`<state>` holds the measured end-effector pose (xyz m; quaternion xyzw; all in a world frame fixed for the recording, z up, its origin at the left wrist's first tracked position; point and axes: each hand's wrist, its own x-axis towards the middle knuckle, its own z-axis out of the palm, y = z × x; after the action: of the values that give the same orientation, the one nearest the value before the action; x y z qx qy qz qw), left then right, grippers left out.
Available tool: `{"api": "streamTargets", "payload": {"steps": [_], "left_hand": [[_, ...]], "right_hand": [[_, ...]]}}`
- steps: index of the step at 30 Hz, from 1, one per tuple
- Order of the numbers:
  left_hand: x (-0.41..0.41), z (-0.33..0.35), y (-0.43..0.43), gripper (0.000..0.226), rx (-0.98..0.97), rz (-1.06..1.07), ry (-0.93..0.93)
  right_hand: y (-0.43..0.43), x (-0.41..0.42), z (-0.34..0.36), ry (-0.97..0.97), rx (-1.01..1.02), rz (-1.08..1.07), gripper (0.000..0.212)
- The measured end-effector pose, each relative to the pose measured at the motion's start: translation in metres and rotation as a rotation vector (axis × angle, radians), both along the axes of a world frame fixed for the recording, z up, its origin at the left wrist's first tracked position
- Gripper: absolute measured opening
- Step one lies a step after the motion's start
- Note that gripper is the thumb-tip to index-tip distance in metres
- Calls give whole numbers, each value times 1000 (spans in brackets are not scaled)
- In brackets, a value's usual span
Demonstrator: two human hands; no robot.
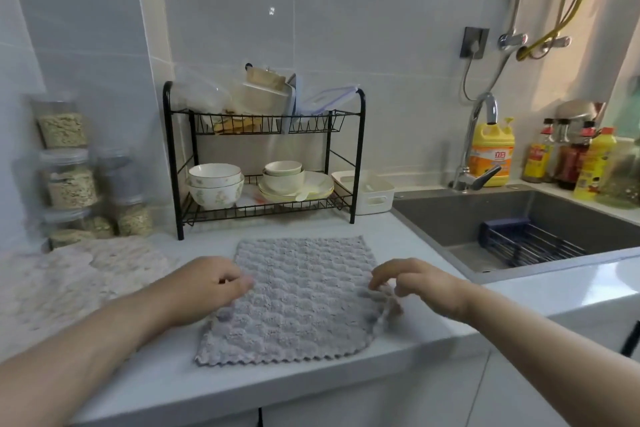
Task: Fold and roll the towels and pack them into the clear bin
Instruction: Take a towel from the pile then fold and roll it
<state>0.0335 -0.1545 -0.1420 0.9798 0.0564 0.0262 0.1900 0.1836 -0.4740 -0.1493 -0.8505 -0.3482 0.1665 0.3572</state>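
Note:
A grey waffle-textured towel (pixel 301 302) lies spread flat on the white counter, its scalloped near edge close to the counter's front. My left hand (pixel 207 288) sits on the towel's left edge with curled fingers and thumb pinching the cloth. My right hand (pixel 412 284) is at the right edge, fingers curled down, pinching a rucked-up bit of the towel. A beige towel (pixel 79 274) lies crumpled on the counter to the left. No clear bin can be made out.
A black two-tier dish rack (pixel 263 156) with bowls and plates stands behind the towel, with a white tub (pixel 367 191) beside it. Stacked clear jars (pixel 69 177) stand at the back left. A grey sink (pixel 519 225) with a faucet and bottles is on the right.

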Motion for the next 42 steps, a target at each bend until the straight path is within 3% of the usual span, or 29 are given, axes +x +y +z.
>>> {"api": "streamTargets", "payload": {"steps": [2, 4, 7, 10, 12, 15, 19, 22, 26, 32, 35, 42], "left_hand": [[32, 4, 16, 30, 8, 60, -48], [70, 6, 32, 23, 29, 100, -79], [125, -4, 51, 23, 73, 118, -47], [164, -17, 63, 10, 271, 100, 163], [177, -20, 68, 9, 333, 93, 203], [185, -19, 78, 9, 304, 109, 91], [170, -13, 68, 9, 64, 223, -154], [145, -5, 55, 12, -156, 264, -228], [97, 1, 30, 13, -245, 285, -282], [29, -4, 6, 19, -210, 257, -250], [1, -11, -2, 22, -68, 226, -245], [-31, -26, -17, 24, 125, 85, -43]], "right_hand": [[8, 28, 6, 62, 181, -124, 43], [27, 64, 4, -15, 247, -314, 33], [65, 114, -11, -207, 30, -445, 38], [98, 148, -29, -320, -307, -312, 29], [113, 158, -31, -421, -464, -231, 34], [121, 163, -29, -500, -374, -217, 20], [109, 153, -19, -536, -85, -348, 18], [83, 127, -8, -451, 105, -364, 19], [48, 75, 3, -361, 218, -384, 12], [14, -3, 2, -276, 152, -367, 21], [0, -31, -7, -310, 86, -321, 20], [-17, -47, -31, -362, -176, -237, 16]]}}
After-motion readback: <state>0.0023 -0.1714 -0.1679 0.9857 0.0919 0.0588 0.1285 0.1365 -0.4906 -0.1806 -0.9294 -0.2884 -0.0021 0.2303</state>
